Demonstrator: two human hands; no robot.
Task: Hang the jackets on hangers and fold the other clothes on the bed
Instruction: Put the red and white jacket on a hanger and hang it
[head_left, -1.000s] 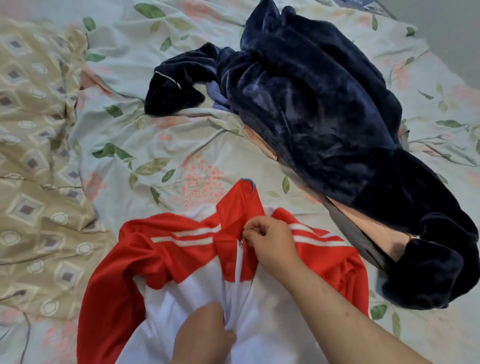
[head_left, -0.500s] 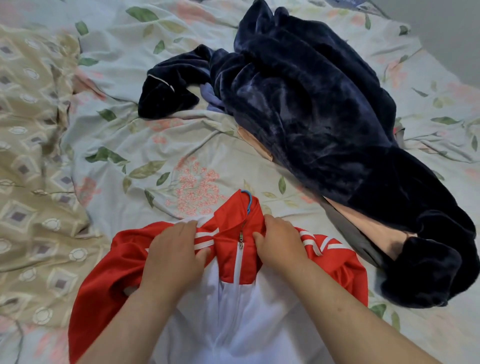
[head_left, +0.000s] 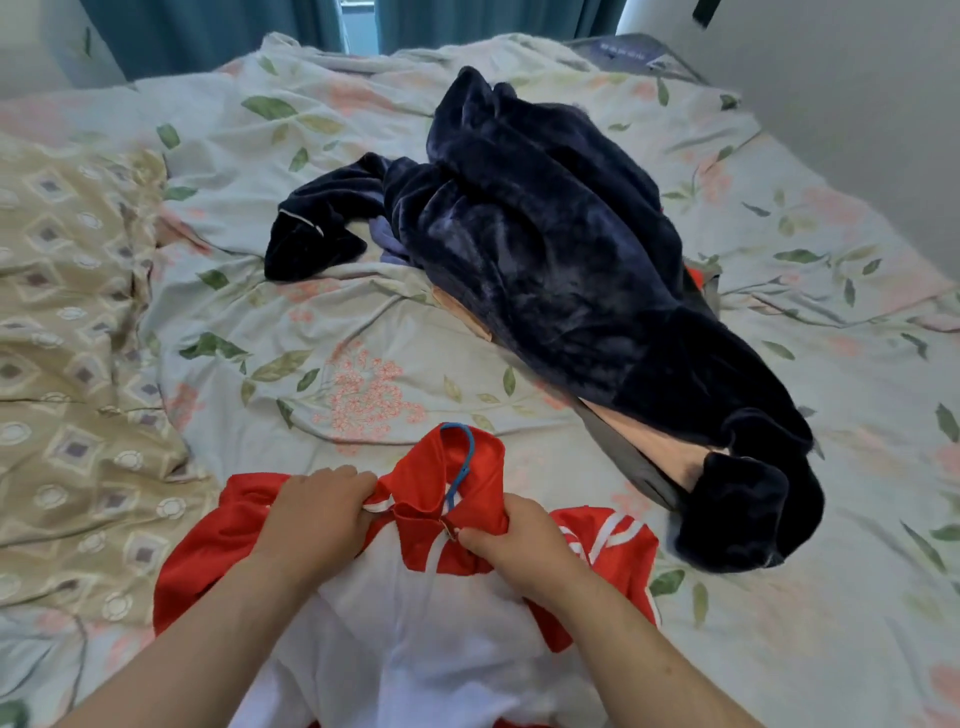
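A red and white zip jacket (head_left: 415, 613) lies front up on the bed just below me. A blue hanger hook (head_left: 464, 462) sticks out of its red collar. My left hand (head_left: 317, 514) grips the jacket's left shoulder next to the collar. My right hand (head_left: 514, 545) pinches the fabric at the zipper's top, right of the collar. Farther back, a dark navy plush garment (head_left: 571, 270) lies crumpled in a heap, with peach and grey cloth (head_left: 649, 447) showing under its near end.
The bed carries a pale floral sheet (head_left: 322, 332) and a beige patterned quilt (head_left: 67, 332) along the left side. Teal curtains (head_left: 218, 31) hang behind the bed, and a white wall (head_left: 857, 104) runs along its right edge.
My left hand came up from the jacket's lower front to the left shoulder. My view tilted up, and the collar with the hanger hook stands more open now.
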